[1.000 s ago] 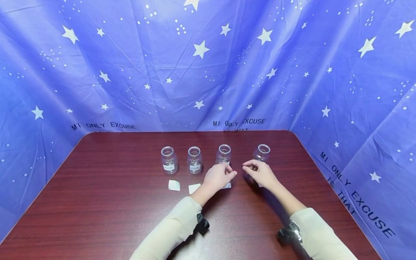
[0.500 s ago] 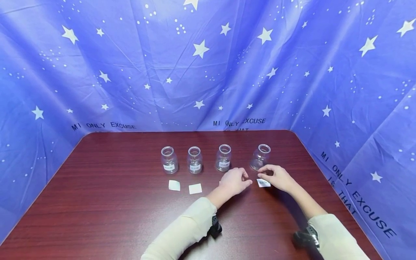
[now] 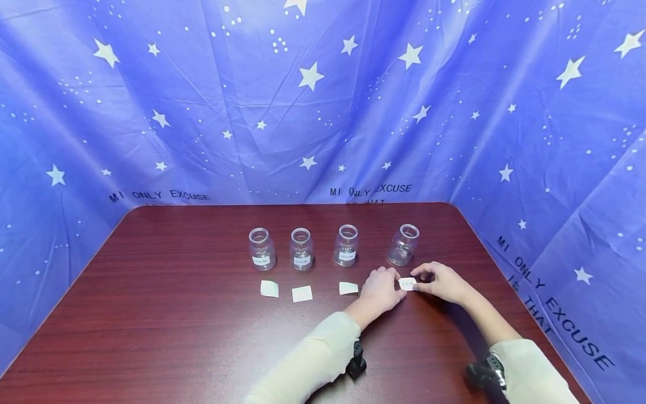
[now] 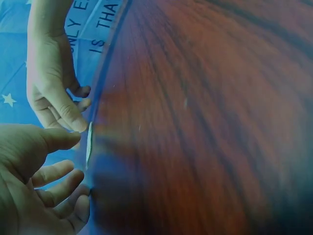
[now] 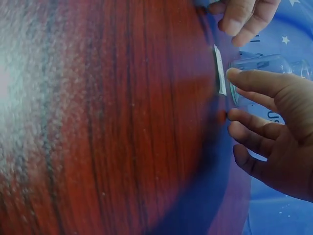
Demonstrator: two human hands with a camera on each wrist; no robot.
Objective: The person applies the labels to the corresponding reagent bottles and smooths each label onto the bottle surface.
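Note:
A small white label with printed text (image 3: 407, 284) lies on the table in front of the rightmost glass jar (image 3: 403, 252), which bears no label. My left hand (image 3: 381, 290) is at its left edge, fingers bent and apart. From the other side my right hand (image 3: 444, 282) reaches in, its thumb overlapping the label's right edge in the head view. Both wrist views show the label (image 5: 219, 71) as a thin strip near the table surface. Thumb and fingers of each hand stand apart there, with the fingertips close beside it.
Left of that jar stand three more glass jars, (image 3: 346, 247) (image 3: 301, 249) (image 3: 262, 249) each with a printed white label. White paper pieces (image 3: 349, 288) (image 3: 302, 294) (image 3: 270, 289) lie in front of them. A blue star-patterned curtain (image 3: 252, 101) surrounds the dark red wooden table (image 3: 166, 314).
My left hand has moved right from the third jar to the label by the rightmost jar. The right hand has drawn back slightly toward me and right, uncovering the label.

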